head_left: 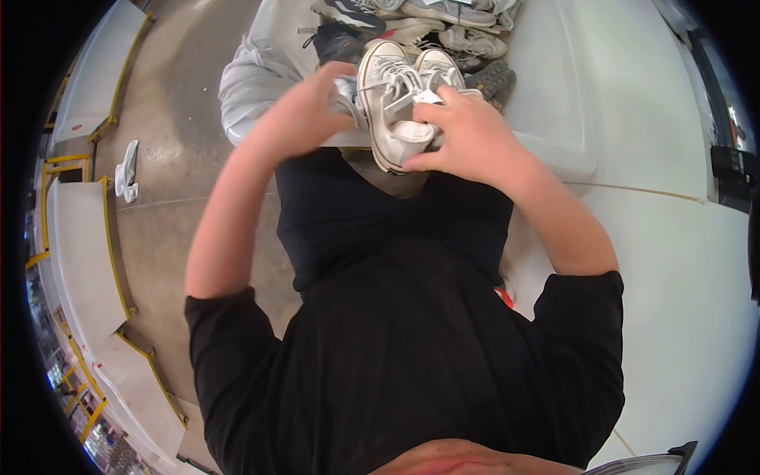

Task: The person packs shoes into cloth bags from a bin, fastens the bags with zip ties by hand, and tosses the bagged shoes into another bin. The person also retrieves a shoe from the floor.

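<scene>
A pair of white lace-up sneakers (380, 146) is held over the near edge of a white bin (546, 79), toes pointing away. My right hand (455, 131) grips the pair from the right side, its thumb near the heel and its fingers by the shoe openings. A small white tag (427, 96) shows beside those fingers. Just left of the sneakers, my left hand (321, 107) is apart from them, with its thumb and fingers spread and nothing between them.
Behind the sneakers, the bin holds several used shoes (467, 41). A pale plastic bag (257, 83) hangs at its left edge. White tables (83, 253) with yellow frames stand far left. A white scrap (127, 170) lies on the floor. A white surface (665, 261) extends along the right.
</scene>
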Demonstrator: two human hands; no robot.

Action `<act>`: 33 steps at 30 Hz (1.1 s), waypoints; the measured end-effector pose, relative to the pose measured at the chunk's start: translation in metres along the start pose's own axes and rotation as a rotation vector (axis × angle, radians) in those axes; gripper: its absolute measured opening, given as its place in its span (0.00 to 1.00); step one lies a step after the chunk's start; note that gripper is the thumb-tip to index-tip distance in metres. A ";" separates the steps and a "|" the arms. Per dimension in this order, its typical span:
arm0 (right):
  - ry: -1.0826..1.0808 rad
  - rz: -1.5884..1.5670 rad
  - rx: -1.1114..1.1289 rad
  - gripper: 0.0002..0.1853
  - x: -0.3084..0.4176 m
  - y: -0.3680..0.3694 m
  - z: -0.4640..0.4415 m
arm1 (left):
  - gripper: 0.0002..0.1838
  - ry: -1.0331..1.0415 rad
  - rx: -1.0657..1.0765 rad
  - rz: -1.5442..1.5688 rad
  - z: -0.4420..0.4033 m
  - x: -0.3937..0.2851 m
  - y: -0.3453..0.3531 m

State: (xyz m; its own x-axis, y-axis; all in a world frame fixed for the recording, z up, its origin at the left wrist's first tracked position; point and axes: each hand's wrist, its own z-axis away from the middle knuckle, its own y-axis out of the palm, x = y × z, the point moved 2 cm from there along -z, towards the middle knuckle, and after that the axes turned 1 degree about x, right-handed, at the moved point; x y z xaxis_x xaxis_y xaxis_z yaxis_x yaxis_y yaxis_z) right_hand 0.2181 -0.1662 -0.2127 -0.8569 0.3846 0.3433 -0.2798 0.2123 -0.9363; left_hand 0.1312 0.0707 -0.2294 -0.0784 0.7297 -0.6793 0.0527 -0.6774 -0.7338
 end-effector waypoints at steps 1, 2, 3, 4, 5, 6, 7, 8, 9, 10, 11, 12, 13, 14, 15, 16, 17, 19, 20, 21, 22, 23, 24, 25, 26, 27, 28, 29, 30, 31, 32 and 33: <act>0.026 -0.047 0.013 0.25 -0.002 0.000 -0.002 | 0.21 -0.011 -0.003 -0.007 -0.012 0.004 -0.013; 0.049 -0.092 0.024 0.23 -0.006 0.000 -0.002 | 0.23 -0.171 0.193 -0.277 -0.028 0.013 -0.023; 0.072 -0.137 0.037 0.21 -0.010 0.000 -0.002 | 0.25 -0.333 0.390 -0.543 -0.037 0.022 -0.030; 0.059 -0.143 0.036 0.21 -0.018 0.000 -0.004 | 0.25 -0.346 0.386 -0.547 -0.040 0.027 -0.040; 0.095 -0.261 0.029 0.18 -0.032 0.002 -0.006 | 0.25 -0.377 0.346 -0.306 -0.042 0.033 -0.050; 0.133 -0.378 0.023 0.15 -0.049 0.004 -0.009 | 0.25 -0.400 0.302 -0.064 -0.043 0.037 -0.059; 0.172 -0.495 0.018 0.13 -0.065 0.005 -0.009 | 0.25 -0.417 0.253 0.178 -0.045 0.041 -0.064; 0.165 -0.500 0.019 0.13 -0.081 0.004 -0.008 | 0.25 -0.424 0.248 0.174 -0.048 0.043 -0.066; 0.208 -0.636 0.011 0.10 -0.097 0.002 -0.006 | 0.26 -0.508 0.156 0.400 -0.050 0.044 -0.068; 0.250 -0.771 0.003 0.08 -0.109 0.000 -0.004 | 0.26 -0.586 0.058 0.627 -0.052 0.045 -0.070; 0.244 -0.774 0.006 0.08 -0.113 -0.004 -0.003 | 0.27 -0.656 -0.045 0.855 -0.053 0.045 -0.071; 0.253 -0.932 -0.112 0.08 -0.115 -0.011 0.001 | 0.27 -0.660 -0.051 0.854 -0.055 0.044 -0.070; 0.262 -1.088 -0.231 0.08 -0.117 -0.018 0.005 | 0.28 -0.648 -0.091 0.838 -0.057 0.041 -0.069; 0.257 -1.088 -0.228 0.08 -0.122 -0.027 0.009 | 0.29 -0.635 -0.131 0.821 -0.059 0.037 -0.067; 0.293 -1.172 -0.293 0.10 -0.125 -0.037 0.014 | 0.30 -0.621 -0.169 0.804 -0.061 0.026 -0.066; 0.331 -1.255 -0.359 0.12 -0.127 -0.045 0.018 | 0.30 -0.622 -0.172 0.804 -0.063 0.015 -0.064; 0.329 -1.255 -0.357 0.12 -0.126 -0.051 0.020 | 0.29 -0.613 -0.190 0.754 -0.063 0.002 -0.062; 0.355 -1.360 -0.440 0.13 -0.116 -0.066 0.024 | 0.27 -0.596 -0.223 0.651 -0.064 -0.025 -0.058; 0.368 -1.412 -0.485 0.14 -0.115 -0.068 0.024 | 0.27 -0.594 -0.222 0.649 -0.068 -0.027 -0.052; 0.368 -1.412 -0.490 0.14 -0.109 -0.073 0.022 | 0.27 -0.525 -0.208 0.629 -0.071 -0.032 -0.050; 0.379 -1.452 -0.501 0.14 -0.102 -0.075 0.017 | 0.27 -0.455 -0.194 0.607 -0.074 -0.037 -0.047; 0.391 -1.492 -0.513 0.15 -0.094 -0.075 0.011 | 0.27 -0.385 -0.178 0.585 -0.078 -0.043 -0.045; 0.402 -1.532 -0.524 0.16 -0.088 -0.074 0.008 | 0.27 -0.382 -0.175 0.581 -0.080 -0.050 -0.044; 0.401 -1.535 -0.528 0.16 -0.089 -0.070 0.001 | 0.27 -0.398 -0.092 0.559 -0.080 -0.061 -0.043; 0.258 -1.425 -0.432 0.15 -0.094 -0.065 -0.014 | 0.28 -0.413 -0.009 0.536 -0.079 -0.071 -0.043; 0.121 -1.307 -0.338 0.15 -0.098 -0.060 -0.029 | 0.28 -0.427 0.074 0.513 -0.077 -0.080 -0.041; 0.121 -1.308 -0.340 0.15 -0.109 -0.046 -0.043 | 0.28 -0.426 0.074 0.511 -0.076 -0.085 -0.037; 0.119 -1.196 -0.290 0.14 -0.119 -0.028 -0.056 | 0.28 -0.440 0.080 0.533 -0.072 -0.092 -0.033; 0.115 -1.083 -0.241 0.14 -0.120 -0.019 -0.065 | 0.29 -0.454 0.084 0.555 -0.070 -0.097 -0.032; 0.110 -1.084 -0.241 0.14 -0.105 -0.024 -0.072 | 0.29 -0.468 0.086 0.577 -0.068 -0.099 -0.031; 0.143 -0.891 -0.195 0.12 -0.088 -0.029 -0.081 | 0.29 -0.470 0.083 0.575 -0.066 -0.097 -0.029; 0.176 -0.699 -0.152 0.10 -0.076 -0.032 -0.086 | 0.28 -0.422 -0.012 0.644 -0.066 -0.092 -0.027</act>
State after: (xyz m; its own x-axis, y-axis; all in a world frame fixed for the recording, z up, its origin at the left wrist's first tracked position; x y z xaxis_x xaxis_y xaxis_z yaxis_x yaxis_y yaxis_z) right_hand 0.3292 -0.1253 -0.2028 -0.4149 0.2499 0.8749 -0.6612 0.5777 -0.4786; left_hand 0.2031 0.0278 -0.1477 -0.4020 0.0924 -0.9110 0.2271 -0.9538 -0.1970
